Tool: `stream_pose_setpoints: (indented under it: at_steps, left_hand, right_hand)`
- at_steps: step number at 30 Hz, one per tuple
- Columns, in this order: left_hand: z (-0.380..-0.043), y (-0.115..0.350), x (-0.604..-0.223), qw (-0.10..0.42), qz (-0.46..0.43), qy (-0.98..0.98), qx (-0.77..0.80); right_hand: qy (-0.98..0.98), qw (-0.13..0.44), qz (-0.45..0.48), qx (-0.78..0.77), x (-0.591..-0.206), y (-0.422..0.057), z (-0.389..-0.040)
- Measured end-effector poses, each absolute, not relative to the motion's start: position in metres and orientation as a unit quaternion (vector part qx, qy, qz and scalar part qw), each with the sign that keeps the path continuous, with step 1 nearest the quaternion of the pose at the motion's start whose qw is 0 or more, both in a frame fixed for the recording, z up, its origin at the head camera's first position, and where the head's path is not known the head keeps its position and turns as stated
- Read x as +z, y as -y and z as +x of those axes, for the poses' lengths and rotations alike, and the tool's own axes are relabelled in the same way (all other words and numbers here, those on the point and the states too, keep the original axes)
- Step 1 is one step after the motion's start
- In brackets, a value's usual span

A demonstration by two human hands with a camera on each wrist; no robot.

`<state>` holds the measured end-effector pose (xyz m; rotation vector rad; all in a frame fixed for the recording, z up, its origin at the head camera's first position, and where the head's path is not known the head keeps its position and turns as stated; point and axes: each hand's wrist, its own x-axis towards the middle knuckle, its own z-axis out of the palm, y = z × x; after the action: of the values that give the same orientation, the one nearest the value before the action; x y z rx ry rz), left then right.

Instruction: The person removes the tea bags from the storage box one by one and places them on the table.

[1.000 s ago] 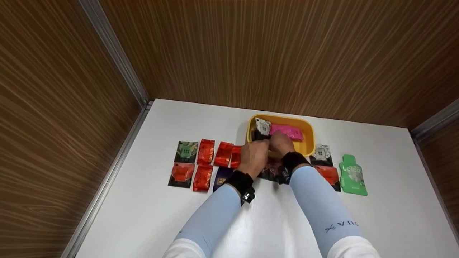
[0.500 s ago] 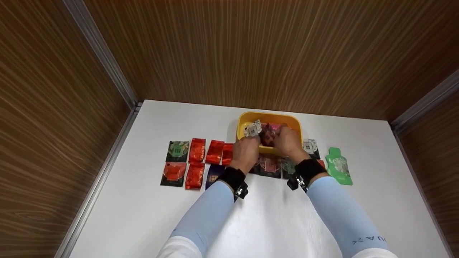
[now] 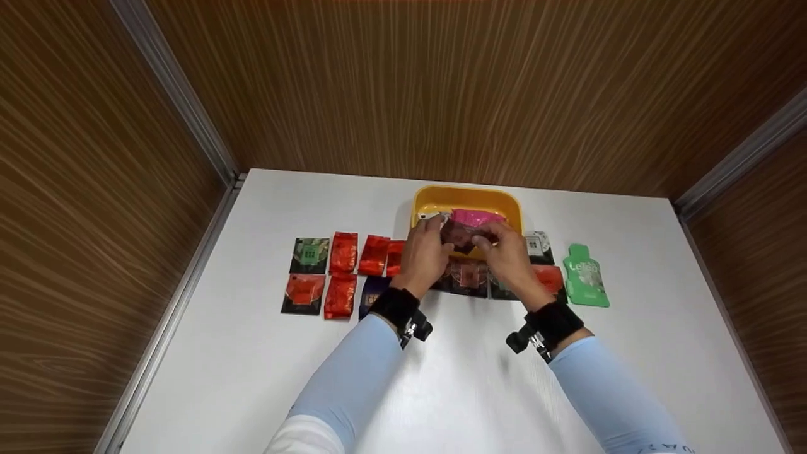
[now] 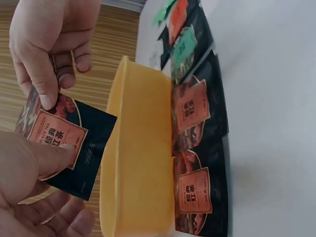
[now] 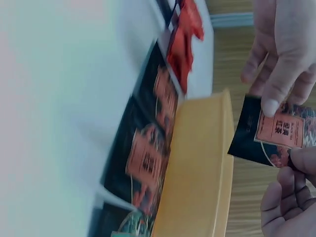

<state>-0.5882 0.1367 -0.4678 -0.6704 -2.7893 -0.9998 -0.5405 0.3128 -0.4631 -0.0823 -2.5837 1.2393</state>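
Note:
Over the yellow bin (image 3: 466,191), both hands hold one black tea sachet (image 3: 459,236) with a reddish label, shown close in the left wrist view (image 4: 93,133). My left hand (image 3: 423,257) pinches its left side, thumb across the label. The right hand (image 3: 509,257) pinches the opposite side between thumb and fingers, as the right wrist view shows (image 5: 291,207). Inside the bin lie a pink packet (image 3: 476,217) and a white-patterned sachet (image 3: 425,216), partly hidden by the left hand.
Left of the bin, red packets (image 3: 343,252), a green-label sachet (image 3: 309,255) and a dark blue packet (image 3: 373,293) lie on the white table (image 3: 466,378). Black tea sachets (image 3: 468,277) line the bin's front. A green pouch (image 3: 586,277) lies right; wood panels (image 3: 403,88) stand behind.
The black tea sachet has come up out of the bin, first in the right hand, and both hands now hold it. The left hand has let go of the white-patterned sachet.

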Motion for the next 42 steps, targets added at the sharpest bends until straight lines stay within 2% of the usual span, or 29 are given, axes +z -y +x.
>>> stream_pose_setpoints:
  at_steps: [5, 8, 16, 20, 23, 29, 36, 42]
  left_hand:
    - [-0.576, -0.123, -0.467, 0.028, -0.223, 0.900, -0.373]
    - [-0.567, -0.114, -0.470, -0.008, -0.210, 0.886, -0.413]
    - [-0.540, -0.083, -0.494, -0.061, -0.192, 0.863, -0.464]
    - [-0.525, -0.070, -0.511, -0.060, -0.155, 0.872, -0.460]
    - [-0.514, -0.064, -0.522, -0.039, -0.139, 0.884, -0.444]
    - [-0.495, -0.056, -0.535, -0.020, -0.178, 0.897, -0.405]
    - [-0.488, -0.047, -0.541, -0.046, -0.217, 0.904, -0.366]
    - [-0.486, -0.042, -0.537, -0.067, -0.205, 0.923, -0.318]
  right_hand:
    - [0.872, 0.145, -0.030, 0.466, -0.467, -0.301, -0.524]
    - [0.856, 0.145, -0.034, 0.495, -0.477, -0.295, -0.514]
    - [0.836, 0.093, -0.072, 0.536, -0.515, -0.273, -0.489]
    - [0.826, 0.050, -0.111, 0.551, -0.530, -0.260, -0.478]
    - [0.818, 0.026, -0.134, 0.558, -0.539, -0.252, -0.471]
    - [0.838, 0.020, -0.155, 0.522, -0.552, -0.243, -0.463]
    - [0.864, 0.026, -0.138, 0.484, -0.554, -0.234, -0.464]
    - [0.867, 0.009, -0.117, 0.485, -0.553, -0.225, -0.466]
